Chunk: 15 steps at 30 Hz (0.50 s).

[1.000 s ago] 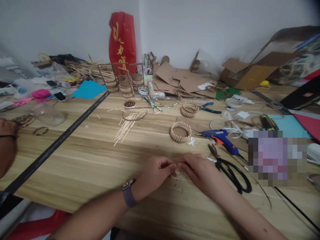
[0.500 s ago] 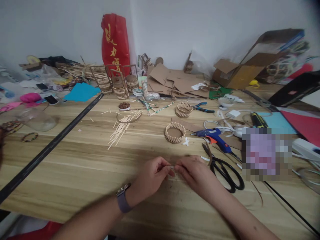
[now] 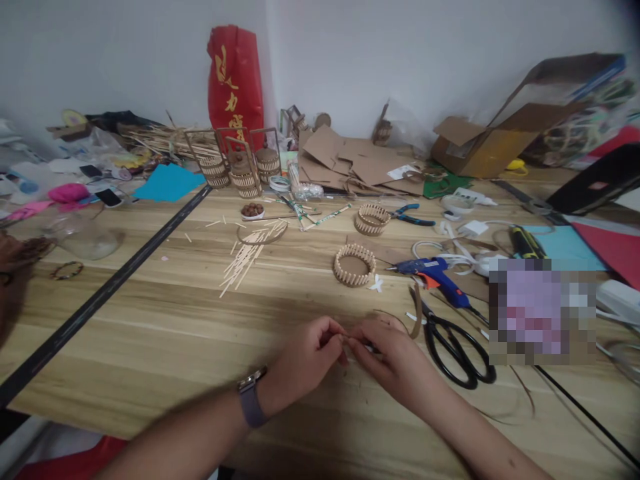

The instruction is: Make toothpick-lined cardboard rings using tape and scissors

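Over on the far left of the wooden counter [image 3: 165,333] there's a clear glass jar [image 3: 83,235] lying on its side; can't tell if anything's in it. Further along, a little pile of thin wooden sticks [image 3: 245,257] is fanned out, with a small dish of brown nuts [image 3: 253,211] just behind it. At the back stands a red bag [image 3: 235,77] with gold characters I can't read.

Front and centre, the left hand [image 3: 303,363], grey watch [image 3: 250,399] on its wrist, has its fingers pinched together against the right hand [image 3: 395,360], whose fingers are pinched too. Between them is something tiny and thin, too small to make out, held just above the counter's near edge. A brown strip [image 3: 416,317] curls up just beside the right hand.

Right of that lie black scissors [image 3: 457,350], with a blue glue gun [image 3: 433,273] behind them. A round stick-walled basket [image 3: 354,265] sits empty near the gun, another basket [image 3: 373,219] behind it.
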### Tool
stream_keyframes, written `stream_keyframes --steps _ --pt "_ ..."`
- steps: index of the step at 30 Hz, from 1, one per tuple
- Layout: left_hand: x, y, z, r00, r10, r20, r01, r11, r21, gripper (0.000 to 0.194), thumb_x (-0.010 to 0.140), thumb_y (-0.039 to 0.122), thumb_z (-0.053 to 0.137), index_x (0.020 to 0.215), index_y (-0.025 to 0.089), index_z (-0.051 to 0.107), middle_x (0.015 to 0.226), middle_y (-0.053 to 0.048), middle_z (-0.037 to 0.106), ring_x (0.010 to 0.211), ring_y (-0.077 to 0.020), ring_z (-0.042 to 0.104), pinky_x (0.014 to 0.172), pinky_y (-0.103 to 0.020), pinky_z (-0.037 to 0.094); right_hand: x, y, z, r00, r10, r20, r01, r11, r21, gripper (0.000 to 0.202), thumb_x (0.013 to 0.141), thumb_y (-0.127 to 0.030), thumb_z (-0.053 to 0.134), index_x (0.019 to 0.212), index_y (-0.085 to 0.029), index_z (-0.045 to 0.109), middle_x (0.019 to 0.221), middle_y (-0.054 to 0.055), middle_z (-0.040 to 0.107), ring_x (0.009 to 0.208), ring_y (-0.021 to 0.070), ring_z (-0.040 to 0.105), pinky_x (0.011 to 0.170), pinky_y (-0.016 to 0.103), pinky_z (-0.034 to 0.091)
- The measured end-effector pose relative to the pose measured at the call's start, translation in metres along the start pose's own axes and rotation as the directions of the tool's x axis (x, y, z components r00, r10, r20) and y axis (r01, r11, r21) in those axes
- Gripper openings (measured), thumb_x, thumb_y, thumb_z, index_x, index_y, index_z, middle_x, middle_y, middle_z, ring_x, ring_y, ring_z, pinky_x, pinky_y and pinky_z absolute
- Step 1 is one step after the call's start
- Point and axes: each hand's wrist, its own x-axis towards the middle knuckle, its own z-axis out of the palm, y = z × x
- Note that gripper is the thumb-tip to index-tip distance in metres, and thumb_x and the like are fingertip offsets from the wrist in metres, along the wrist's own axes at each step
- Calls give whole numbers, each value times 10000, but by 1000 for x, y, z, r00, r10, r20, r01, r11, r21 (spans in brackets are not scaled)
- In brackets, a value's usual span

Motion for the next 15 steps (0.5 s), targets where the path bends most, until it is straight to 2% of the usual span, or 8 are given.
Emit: stream_keyframes --steps 7,10,15 --pt "2 0 -1 1000 2 -28 -3 1000 -16 82 837 235 535 793 174 569 642 19 621 591 -121 541 563 -232 382 1 0 -1 1000 7 17 -7 1000 26 241 929 -217 447 721 -209 569 656 10 629 655 166 554 699 315 390" --pt "3 2 -4 998 7 -57 -8 1000 -16 96 851 240 525 804 173 575 639 15 631 592 -122 549 571 -232 395 2 3 -5 998 47 36 -49 998 49 237 932 -244 437 769 -217 608 668 19 640 670 181 566 665 306 392" --pt "4 7 -8 997 -26 -71 25 999 -27 107 855 248 527 791 174 571 631 15 629 587 -123 542 561 -229 396 4 7 -13 990 130 55 -133 990 42 249 899 -274 446 702 -223 589 614 8 603 626 178 550 590 280 379"
